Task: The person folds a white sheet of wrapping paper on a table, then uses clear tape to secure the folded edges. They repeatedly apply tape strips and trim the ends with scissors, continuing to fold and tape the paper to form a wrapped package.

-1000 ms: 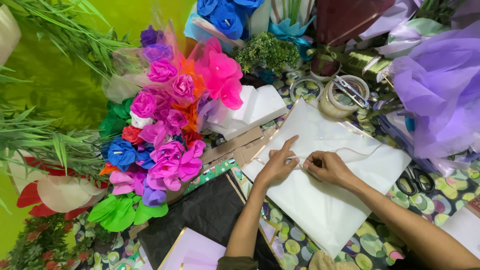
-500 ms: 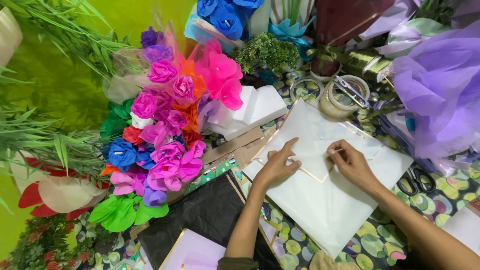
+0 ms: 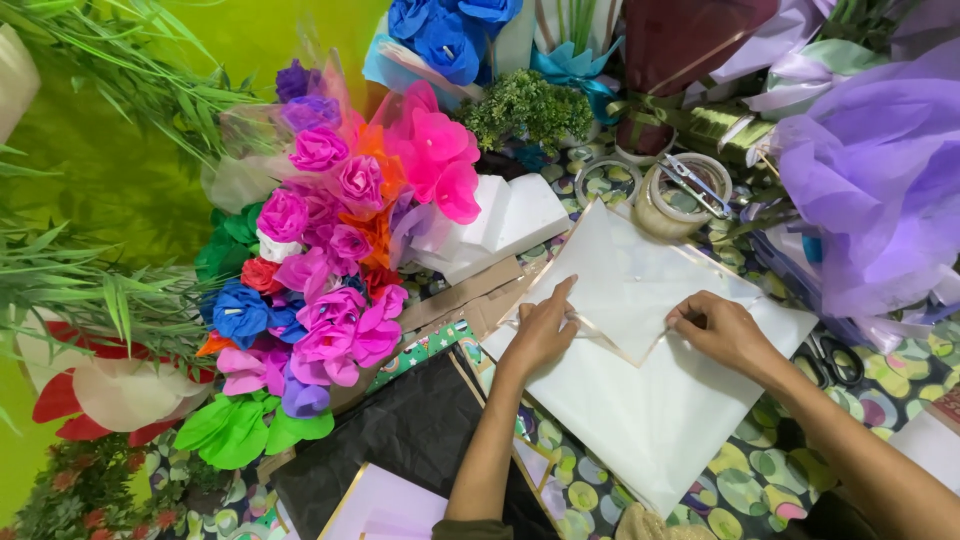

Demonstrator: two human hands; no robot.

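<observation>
We are folding a white wrapping sheet with a thin gold edge (image 3: 650, 400) lying on the surface with the green dotted covering (image 3: 760, 490), just beside the bunch of pink, purple and blue paper flowers (image 3: 320, 290). Our left hand (image 3: 540, 330) is pressing flat, fingers together, index extended along the crease. Our right hand (image 3: 720, 330), which sat close to the left a moment ago, is now well apart, fingers pinching the folded edge, so the crease is lengthening rightward.
</observation>
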